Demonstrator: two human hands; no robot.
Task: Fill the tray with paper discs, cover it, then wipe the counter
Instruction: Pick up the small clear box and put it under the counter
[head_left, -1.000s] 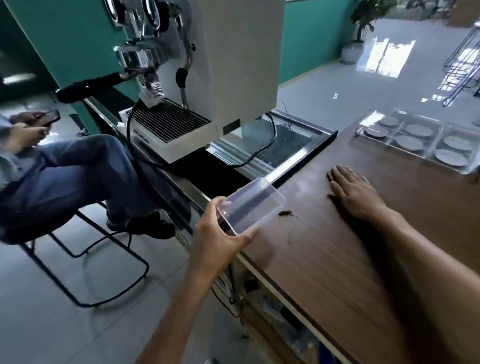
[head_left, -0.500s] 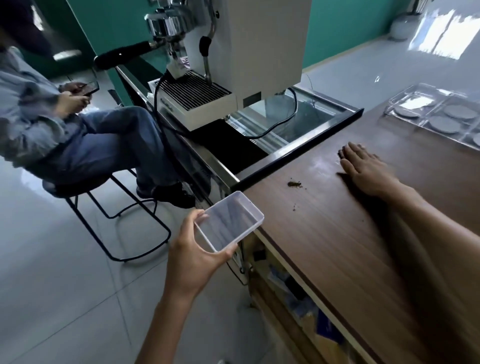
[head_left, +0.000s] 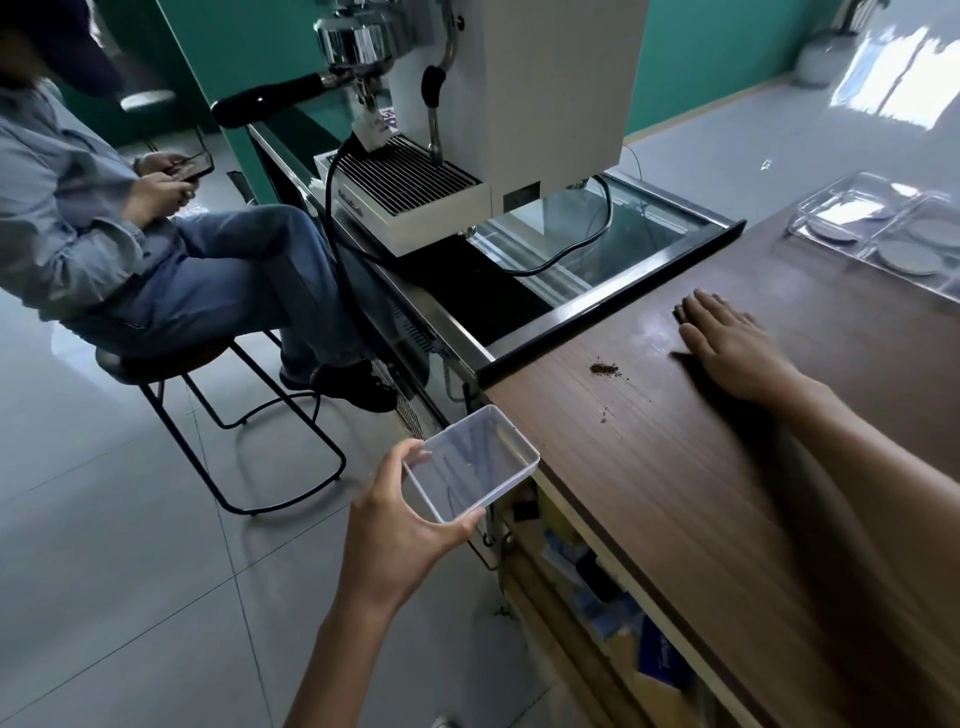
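My left hand (head_left: 400, 535) grips a small clear plastic box (head_left: 470, 462) by its near end and holds it level just off the wooden counter's (head_left: 701, 493) left edge, below the counter top. My right hand (head_left: 737, 348) lies flat on the counter with fingers straight. A small heap of brown coffee grounds (head_left: 603, 369) sits on the wood left of that hand, with a few specks nearer the edge. The clear covered tray (head_left: 883, 234) holding grey paper discs rests at the counter's far right.
A white espresso machine (head_left: 498, 119) stands on a lower steel bench with a glass panel (head_left: 597, 244) behind the counter. A person sits on a black stool (head_left: 223, 395) at the left, holding a phone. Shelves with packets show under the counter edge.
My left hand has lowered the clear box from over the counter's corner to beside and below its edge. The grounds that were next to the box now lie uncovered on the wood. My right hand stayed flat.
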